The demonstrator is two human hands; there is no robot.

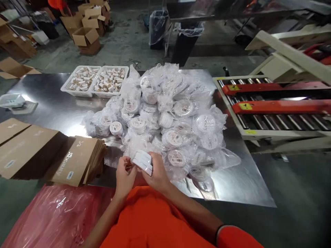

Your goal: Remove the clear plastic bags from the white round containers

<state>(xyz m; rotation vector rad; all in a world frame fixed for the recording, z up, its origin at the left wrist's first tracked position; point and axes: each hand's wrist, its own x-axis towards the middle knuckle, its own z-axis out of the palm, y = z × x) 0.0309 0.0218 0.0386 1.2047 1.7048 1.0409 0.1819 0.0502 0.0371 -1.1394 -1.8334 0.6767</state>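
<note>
Both hands at table edge: right hand (156,174) clamped on white stack (142,162); left hand (125,177) pinching its near end; loose grip could fan stack into bag pile (165,117); slippery film

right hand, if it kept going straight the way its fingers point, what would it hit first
The right hand holds a small white stack, fingers pointing left toward the left hand. Going straight on, it would likely meet that hand first; they are almost touching.
</note>
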